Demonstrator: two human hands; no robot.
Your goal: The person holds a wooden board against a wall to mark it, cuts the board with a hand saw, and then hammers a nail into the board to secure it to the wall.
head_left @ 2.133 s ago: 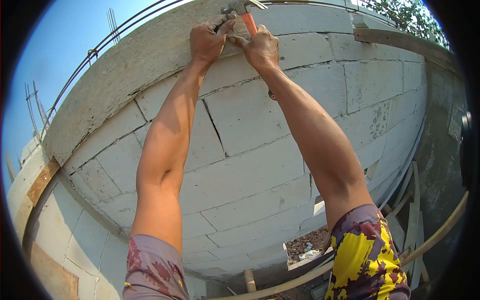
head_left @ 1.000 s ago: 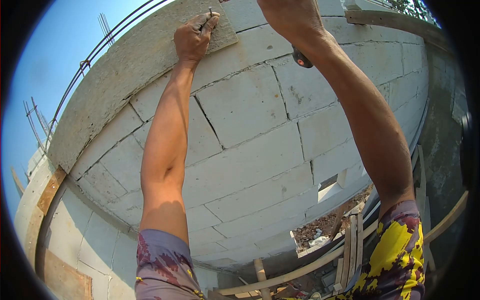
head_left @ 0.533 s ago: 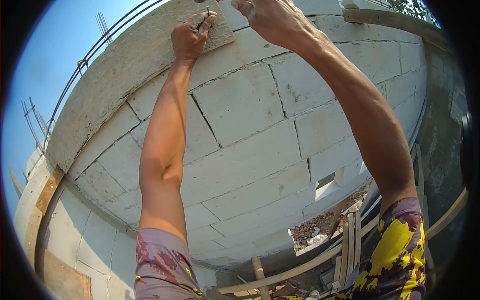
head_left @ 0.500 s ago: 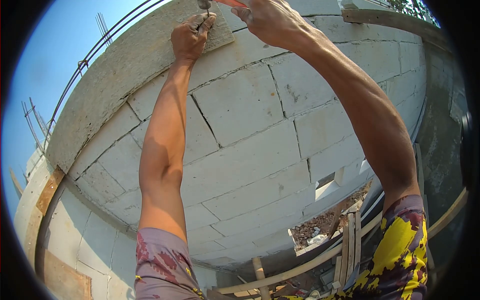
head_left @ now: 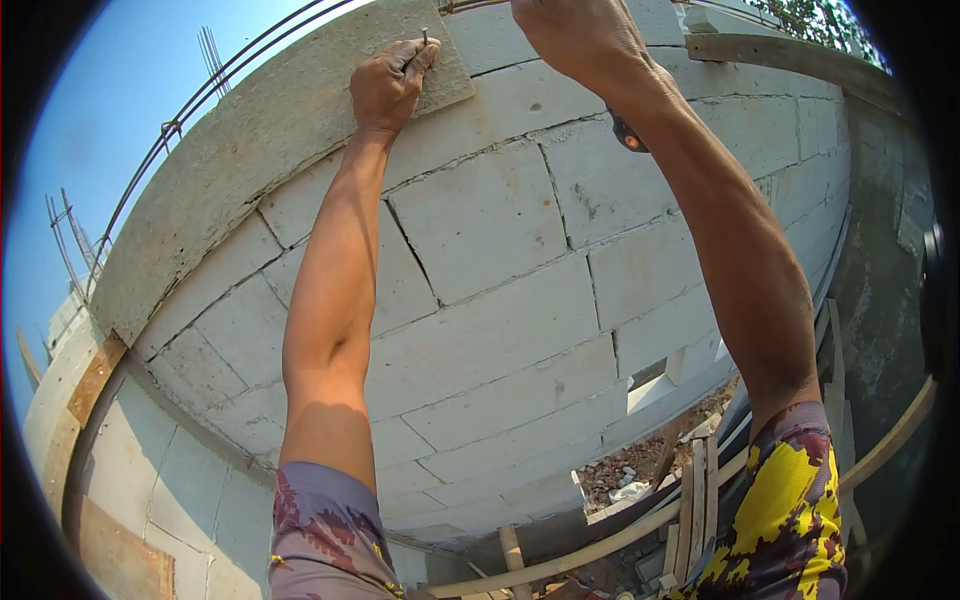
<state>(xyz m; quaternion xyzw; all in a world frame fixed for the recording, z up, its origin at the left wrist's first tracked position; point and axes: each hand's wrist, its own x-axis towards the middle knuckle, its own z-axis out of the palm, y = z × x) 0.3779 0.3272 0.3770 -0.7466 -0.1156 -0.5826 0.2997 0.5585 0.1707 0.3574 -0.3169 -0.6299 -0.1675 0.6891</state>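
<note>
High on the block wall (head_left: 480, 230), at its top course, the left hand (head_left: 392, 82) pinches a small nail (head_left: 425, 38) between thumb and forefinger, its tip set against the grey board (head_left: 270, 130) that lies flat along the upper edge; the other fingers rest curled on the board's face. The right hand (head_left: 580, 35) is raised above and to the right of it, clenched round a hammer (head_left: 628, 138), of which only the orange and black butt of the handle shows beneath the wrist. The nail looks thin, stiff and light, apt to slip or tip if gripped loosely, so it is probably best held low on the shank, near the board, with the fingertips clear of the head; the hammer looks head-heavy and is best gripped near the end of its handle, as the hand appears to have it. The hammer's head is cut off by the top of the view, as are the right hand's fingers; how deep the nail sits cannot be told. Rebar (head_left: 210, 60) juts into the sky at left; a timber plank (head_left: 780, 55) caps the wall at right; rubble (head_left: 640, 470) and loose battens lie below, partly hidden by the patterned sleeve (head_left: 780, 520).
</note>
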